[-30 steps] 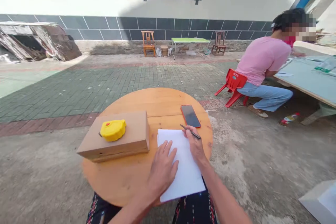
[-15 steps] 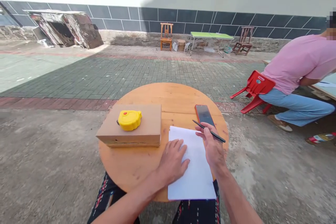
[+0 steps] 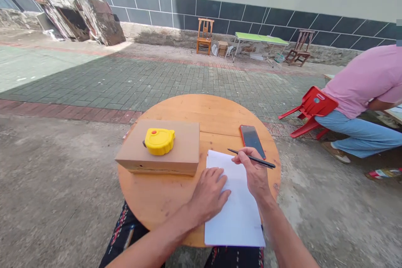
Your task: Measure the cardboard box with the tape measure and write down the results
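A white sheet of paper (image 3: pixel 234 209) lies on the near right part of a round wooden table (image 3: pixel 188 111). My left hand (image 3: pixel 209 194) rests flat on the sheet's left side, fingers spread. My right hand (image 3: pixel 254 171) hovers over the sheet's upper right and pinches a black pen (image 3: pixel 253 158), which lies nearly level. A phone with a red case (image 3: pixel 252 140) lies just beyond the pen. To the left sits a flat cardboard box (image 3: pixel 163 153) with a yellow tape measure (image 3: pixel 159 141) on top.
A person in a pink shirt (image 3: pixel 367 81) sits on a red plastic stool (image 3: pixel 309 111) at the right, bent over another table. Far off by the wall stand two wooden chairs (image 3: pixel 204 35) and a green folding table (image 3: pixel 260 38). Concrete ground surrounds my table.
My view has swung left and down, so the seated person slid toward the right edge. My right hand lifted the pen off the paper and tipped it more level. My left hand stayed on the sheet.
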Motion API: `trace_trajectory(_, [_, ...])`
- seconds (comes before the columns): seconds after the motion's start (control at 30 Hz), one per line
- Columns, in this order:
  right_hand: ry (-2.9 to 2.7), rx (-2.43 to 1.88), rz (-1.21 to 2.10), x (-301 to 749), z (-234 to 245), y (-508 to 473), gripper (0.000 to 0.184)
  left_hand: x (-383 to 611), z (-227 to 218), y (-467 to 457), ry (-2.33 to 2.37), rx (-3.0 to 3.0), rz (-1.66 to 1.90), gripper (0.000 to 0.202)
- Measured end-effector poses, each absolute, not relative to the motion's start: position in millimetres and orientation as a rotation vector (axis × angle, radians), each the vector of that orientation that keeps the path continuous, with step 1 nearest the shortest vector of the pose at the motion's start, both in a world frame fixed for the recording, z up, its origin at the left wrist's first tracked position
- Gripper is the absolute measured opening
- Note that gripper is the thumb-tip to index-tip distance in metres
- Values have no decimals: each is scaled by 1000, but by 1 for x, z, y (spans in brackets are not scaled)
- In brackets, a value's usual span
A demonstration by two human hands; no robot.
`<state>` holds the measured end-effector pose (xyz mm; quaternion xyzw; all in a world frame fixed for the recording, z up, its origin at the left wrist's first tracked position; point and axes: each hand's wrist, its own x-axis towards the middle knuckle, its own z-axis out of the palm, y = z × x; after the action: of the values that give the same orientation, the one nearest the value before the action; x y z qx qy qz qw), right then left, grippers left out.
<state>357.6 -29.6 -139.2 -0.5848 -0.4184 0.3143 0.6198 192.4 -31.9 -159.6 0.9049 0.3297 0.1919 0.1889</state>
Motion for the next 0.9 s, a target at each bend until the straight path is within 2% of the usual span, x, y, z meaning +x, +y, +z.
trace_trajectory(0.4, [-1054, -1476, 785, 350, -164, -26, 24, 195, -165, -32, 1059, 2543, 535, 30])
trace_trajectory(0.6, [-1102, -1536, 747, 351, -174, -24, 24, 199, -168, -31, 1084, 2519, 519, 55])
trace_trajectory(0.9, [-1279, -1586, 577, 349, -179, -26, 19, 200, -165, -30, 1097, 2489, 524, 45])
